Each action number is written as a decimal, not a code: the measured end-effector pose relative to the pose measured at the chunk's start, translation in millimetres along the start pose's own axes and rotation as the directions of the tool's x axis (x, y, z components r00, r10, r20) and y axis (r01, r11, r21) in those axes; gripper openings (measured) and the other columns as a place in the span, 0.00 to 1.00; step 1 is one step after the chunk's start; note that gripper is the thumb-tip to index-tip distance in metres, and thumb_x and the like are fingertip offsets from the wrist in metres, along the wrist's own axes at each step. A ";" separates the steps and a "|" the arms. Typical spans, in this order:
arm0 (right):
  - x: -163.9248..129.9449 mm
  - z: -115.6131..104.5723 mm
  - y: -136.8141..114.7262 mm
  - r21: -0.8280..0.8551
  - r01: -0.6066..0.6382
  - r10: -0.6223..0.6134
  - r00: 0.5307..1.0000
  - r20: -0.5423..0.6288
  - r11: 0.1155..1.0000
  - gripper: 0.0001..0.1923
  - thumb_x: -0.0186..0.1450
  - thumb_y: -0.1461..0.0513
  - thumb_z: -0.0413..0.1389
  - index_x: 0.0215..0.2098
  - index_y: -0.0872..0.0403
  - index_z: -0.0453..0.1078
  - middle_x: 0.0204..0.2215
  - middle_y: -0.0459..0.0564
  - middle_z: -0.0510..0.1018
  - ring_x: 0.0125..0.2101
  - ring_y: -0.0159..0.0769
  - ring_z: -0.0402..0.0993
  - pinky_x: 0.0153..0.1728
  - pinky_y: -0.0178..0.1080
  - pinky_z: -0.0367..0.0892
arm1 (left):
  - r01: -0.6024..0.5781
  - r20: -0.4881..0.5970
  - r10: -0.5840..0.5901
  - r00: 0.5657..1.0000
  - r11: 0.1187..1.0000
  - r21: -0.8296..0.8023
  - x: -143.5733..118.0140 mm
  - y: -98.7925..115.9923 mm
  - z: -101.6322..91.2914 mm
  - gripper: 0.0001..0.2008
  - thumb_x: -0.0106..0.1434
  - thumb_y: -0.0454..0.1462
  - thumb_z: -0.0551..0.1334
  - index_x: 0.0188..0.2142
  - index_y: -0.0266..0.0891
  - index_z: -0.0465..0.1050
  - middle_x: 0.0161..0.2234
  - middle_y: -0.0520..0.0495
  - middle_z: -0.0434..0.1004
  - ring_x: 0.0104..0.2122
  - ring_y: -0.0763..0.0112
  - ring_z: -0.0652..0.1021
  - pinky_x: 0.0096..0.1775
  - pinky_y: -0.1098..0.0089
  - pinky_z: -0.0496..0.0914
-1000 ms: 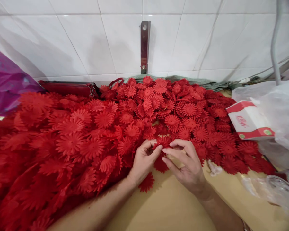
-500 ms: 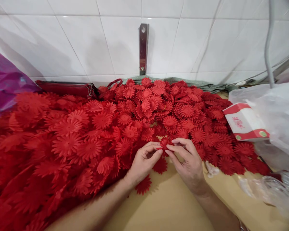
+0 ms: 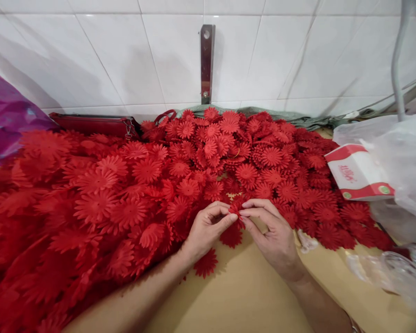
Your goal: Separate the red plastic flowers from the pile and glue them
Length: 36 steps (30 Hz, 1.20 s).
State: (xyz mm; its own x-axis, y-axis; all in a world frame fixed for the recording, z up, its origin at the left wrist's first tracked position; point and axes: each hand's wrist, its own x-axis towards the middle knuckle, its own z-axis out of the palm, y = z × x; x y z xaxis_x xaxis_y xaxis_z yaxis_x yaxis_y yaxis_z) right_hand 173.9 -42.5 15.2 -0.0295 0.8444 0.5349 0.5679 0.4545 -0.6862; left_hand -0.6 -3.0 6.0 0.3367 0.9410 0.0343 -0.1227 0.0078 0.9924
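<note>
Between my two hands is a small red artificial flower (image 3: 236, 209), partly covered by the fingers. My left hand (image 3: 208, 227) pinches its left side with thumb and forefinger. From the right, my right hand (image 3: 272, 233) grips the same flower with its fingertips. Just below the hands lies a loose red petal piece (image 3: 231, 237), and another petal piece (image 3: 205, 263) rests on the tabletop nearer to me. A large heap of red flower pieces (image 3: 100, 199) spreads on the left and behind the hands, reaching to the right.
A red-and-white box (image 3: 358, 173) and clear plastic bags (image 3: 412, 162) sit at the right. A red purse (image 3: 90, 124) and purple bag (image 3: 10, 115) lie at the back left. A metal bracket (image 3: 206, 64) is on the tiled wall (image 3: 118, 55) behind the tan table (image 3: 242, 296).
My fingers have drawn closer together around the flower, the left thumb now further over it. The view has shifted slightly. Loose petal pieces stay in place.
</note>
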 end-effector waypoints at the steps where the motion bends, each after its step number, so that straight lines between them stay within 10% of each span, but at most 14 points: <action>1: -0.2 -0.3 0.4 -0.006 -0.003 0.003 1.000 0.002 1.000 0.07 0.70 0.66 0.59 0.43 0.48 0.77 0.43 0.50 0.77 0.45 0.36 0.77 0.49 0.41 0.74 | -0.008 0.005 0.008 1.000 1.000 0.011 -0.1 -0.3 0.3 0.14 0.60 0.47 0.71 0.30 0.38 0.80 0.35 0.46 0.77 0.38 0.67 0.75 0.45 0.69 0.68; 15: -0.5 1.6 -1.1 0.040 -0.041 0.042 0.999 -0.032 0.998 0.06 0.72 0.65 0.54 0.38 0.50 0.72 0.37 0.50 0.77 0.41 0.36 0.76 0.44 0.40 0.72 | -0.029 -0.038 0.028 0.999 1.000 -0.005 0.5 -4.6 1.8 0.13 0.57 0.45 0.73 0.27 0.38 0.78 0.33 0.48 0.77 0.36 0.68 0.75 0.43 0.69 0.69; 23: -1.1 -2.2 8.6 0.170 -0.265 0.286 0.952 -0.111 0.949 0.07 0.72 0.57 0.56 0.37 0.51 0.72 0.38 0.50 0.76 0.40 0.37 0.74 0.43 0.39 0.70 | -0.009 -0.052 0.009 0.999 1.000 -0.010 -0.6 -1.5 3.8 0.13 0.57 0.46 0.73 0.28 0.38 0.80 0.35 0.46 0.78 0.39 0.66 0.76 0.46 0.68 0.69; 28: -0.2 -9.1 27.5 0.449 -0.351 0.472 0.861 -0.191 0.822 0.08 0.68 0.54 0.60 0.38 0.50 0.72 0.36 0.47 0.77 0.37 0.35 0.74 0.41 0.39 0.72 | 0.046 -0.168 -0.064 0.984 0.993 -0.111 -0.2 -1.2 5.4 0.16 0.54 0.48 0.74 0.28 0.38 0.77 0.32 0.50 0.76 0.34 0.71 0.74 0.42 0.71 0.68; 36: 7.0 -8.5 24.6 0.787 -0.406 0.591 0.804 0.066 0.464 0.14 0.70 0.48 0.54 0.44 0.47 0.72 0.37 0.49 0.83 0.38 0.40 0.82 0.43 0.47 0.77 | 0.104 -0.224 -0.157 0.962 0.967 -0.232 1.6 0.5 7.5 0.19 0.52 0.49 0.75 0.30 0.37 0.76 0.28 0.54 0.73 0.30 0.74 0.70 0.39 0.73 0.66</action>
State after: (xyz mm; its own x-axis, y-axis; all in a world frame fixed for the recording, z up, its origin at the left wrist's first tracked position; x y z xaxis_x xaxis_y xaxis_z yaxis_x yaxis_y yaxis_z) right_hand 194.6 -27.8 6.2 0.2572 0.9663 -0.0079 -0.3724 0.0916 -0.9236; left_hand 6.8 -4.0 7.4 0.1342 0.9797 -0.1489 -0.3004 0.1835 0.9360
